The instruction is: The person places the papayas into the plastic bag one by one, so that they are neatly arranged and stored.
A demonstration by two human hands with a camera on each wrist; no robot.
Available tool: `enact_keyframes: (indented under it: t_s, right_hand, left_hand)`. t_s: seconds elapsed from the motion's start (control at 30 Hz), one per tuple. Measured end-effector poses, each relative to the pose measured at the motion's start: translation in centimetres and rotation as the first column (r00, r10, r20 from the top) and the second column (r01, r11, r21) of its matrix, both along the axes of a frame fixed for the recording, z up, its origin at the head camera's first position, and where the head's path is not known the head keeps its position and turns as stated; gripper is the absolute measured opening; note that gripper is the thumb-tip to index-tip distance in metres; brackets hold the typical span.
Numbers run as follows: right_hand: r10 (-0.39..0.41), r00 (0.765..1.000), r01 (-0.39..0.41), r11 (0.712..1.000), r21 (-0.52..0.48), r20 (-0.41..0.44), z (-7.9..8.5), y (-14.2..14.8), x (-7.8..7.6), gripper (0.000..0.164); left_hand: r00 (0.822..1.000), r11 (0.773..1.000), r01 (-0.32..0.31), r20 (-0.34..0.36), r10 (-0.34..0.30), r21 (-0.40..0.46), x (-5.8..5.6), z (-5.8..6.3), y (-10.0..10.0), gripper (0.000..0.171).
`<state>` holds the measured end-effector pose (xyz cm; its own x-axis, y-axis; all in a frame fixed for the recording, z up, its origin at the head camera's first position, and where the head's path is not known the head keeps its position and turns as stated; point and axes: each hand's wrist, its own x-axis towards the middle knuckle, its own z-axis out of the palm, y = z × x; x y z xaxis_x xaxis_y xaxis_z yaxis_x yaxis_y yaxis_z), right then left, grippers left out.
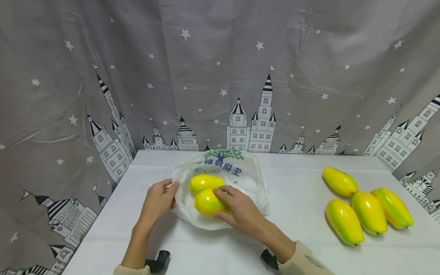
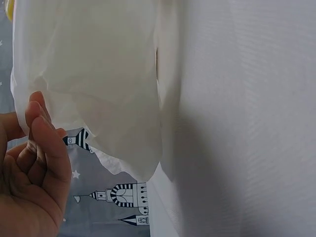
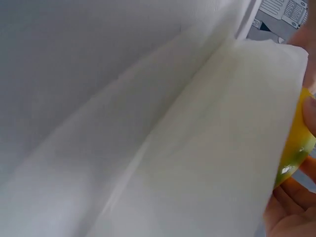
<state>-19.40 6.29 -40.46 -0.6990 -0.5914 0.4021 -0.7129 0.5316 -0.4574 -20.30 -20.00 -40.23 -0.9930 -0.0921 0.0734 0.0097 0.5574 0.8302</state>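
A white plastic bag (image 1: 203, 223) printed with a green tree and blue characters lies with its mouth toward me. My left hand (image 1: 159, 200) pinches the bag's left rim between thumb and fingers; the left wrist view shows this hand (image 2: 37, 163) at the thin plastic. My right hand (image 1: 242, 210) grips a yellow mango (image 1: 207, 202) at the bag's mouth, thumb on the near side and fingers over the top. Behind it, a second mango (image 1: 204, 183) rests inside the bag. In the right wrist view, the bag's wall (image 3: 212, 148) hides most of the held mango (image 3: 295, 143).
Several yellow-green mangoes (image 1: 369, 214) lie grouped on the right of the white table (image 1: 292, 183). Behind the table hangs a grey curtain (image 1: 206, 76) with stars and castles. Black straps with mounts (image 1: 159, 261) sit at both wrists.
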Motion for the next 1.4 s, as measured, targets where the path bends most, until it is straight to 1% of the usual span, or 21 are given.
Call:
enact_keyframes:
  t_s: [0.23, 0.43, 0.67, 0.8, 0.93, 1.07, 1.3, 1.4]
  right_hand:
    - [0.023, 0.999, -0.024, 0.999, 0.046, 0.039, -0.4, -1.0, -0.5, 0.059]
    - [0.003, 0.998, -0.008, 0.997, 0.079, 0.067, -0.7, -1.5, -1.1, 0.06]
    - [-0.021, 0.999, 0.017, 0.997, 0.074, 0.051, -1.2, -2.1, -2.1, 0.06]
    - [-0.045, 0.998, 0.042, 0.997, 0.066, 0.044, -1.4, -2.5, -2.5, 0.058]
    - [-0.076, 0.996, 0.073, 0.995, 0.066, 0.04, -1.4, -2.9, -2.9, 0.057]
    - [-0.105, 0.994, 0.103, 0.991, 0.08, 0.023, -1.5, -3.1, -3.4, 0.056]
    - [-0.159, 0.987, 0.154, 0.983, 0.104, 0.035, -1.6, -3.6, -4.5, 0.057]
    - [-0.18, 0.984, 0.177, 0.976, 0.128, 0.011, -1.6, -3.9, -4.9, 0.056]
  left_hand:
    - [1.0, 1.0, 0.009, -0.005, -0.009, -0.012, 0.2, 0.2, 0.0, 0.04]
    - [1.0, 1.0, 0.01, -0.002, -0.01, 0.005, 0.0, 0.2, 0.1, 0.039]
    - [1.0, 1.0, 0.007, -0.013, -0.007, 0.014, 0.0, 0.1, 0.2, 0.037]
    - [1.0, 1.0, 0.014, -0.01, -0.014, 0.023, 0.0, 0.0, 0.3, 0.037]
    - [1.0, 1.0, 0.007, -0.019, -0.007, 0.004, 0.0, 0.0, 0.3, 0.035]
    - [1.0, 1.0, 0.004, -0.027, -0.004, -0.002, 0.0, 0.0, 0.3, 0.034]
    - [1.0, 1.0, 0.01, -0.014, -0.01, 0.0, 0.0, 0.1, 0.3, 0.035]
    - [1.0, 1.0, 0.007, -0.012, -0.007, 0.001, 0.0, 0.1, 0.3, 0.035]
